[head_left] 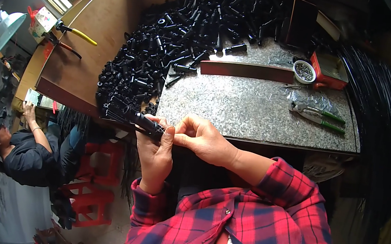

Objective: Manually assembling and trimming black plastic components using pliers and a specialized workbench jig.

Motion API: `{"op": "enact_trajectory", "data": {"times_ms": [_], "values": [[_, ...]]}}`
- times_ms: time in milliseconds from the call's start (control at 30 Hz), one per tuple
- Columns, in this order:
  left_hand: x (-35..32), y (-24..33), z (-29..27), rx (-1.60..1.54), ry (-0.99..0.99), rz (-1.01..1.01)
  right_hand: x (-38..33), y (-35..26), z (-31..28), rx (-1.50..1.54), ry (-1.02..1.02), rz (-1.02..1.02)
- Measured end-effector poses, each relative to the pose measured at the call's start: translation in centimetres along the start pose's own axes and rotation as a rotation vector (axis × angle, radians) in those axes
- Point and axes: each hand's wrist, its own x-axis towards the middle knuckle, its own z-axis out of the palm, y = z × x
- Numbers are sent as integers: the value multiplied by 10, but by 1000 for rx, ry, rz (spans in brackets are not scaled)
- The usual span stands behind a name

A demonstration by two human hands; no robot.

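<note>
My left hand [156, 151] grips a slim black tube [133, 116] with a ribbed end; my right hand [203, 140] pinches its near tip, above the bench [256, 110] edge.

1. Tabletop [251, 109]: speckled grey stone slab, smooth, faintly glossy; the adjoining board [104, 26] is matt brown wood.
2. Heaped black parts [182, 36]: plastic, semi-gloss, catching highlights.
3. Black rod assembly [134, 118] in the hands: dark plastic with a slight sheen.
4. Pliers [317, 114]: bare metal jaws, green plastic grips.
5. Small bowl [304, 71]: white, glossy, holding metal bits.
6. Sleeves [291, 184]: red-and-black checked cloth, soft, matt.
</note>
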Motion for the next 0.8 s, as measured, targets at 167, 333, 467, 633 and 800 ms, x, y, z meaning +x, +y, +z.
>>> {"op": "enact_trajectory", "data": {"times_ms": [167, 333, 467, 633, 800], "values": [[-1, -7, 0, 66, -3, 89, 3, 8, -2, 59, -6, 33], [-6, -6, 5, 178, 25, 117, 0, -3, -6, -5, -44, 49], [-6, -11, 13, 207, 24, 142, -4, 4, -12, 68, -35, 37], [-9, -13, 24, 51, -18, 115, -38, -20, -38, -473, 64, -224], [4, -14, 10, -82, -66, 44, -107, -74, -108, -1034, 154, -309]]}}
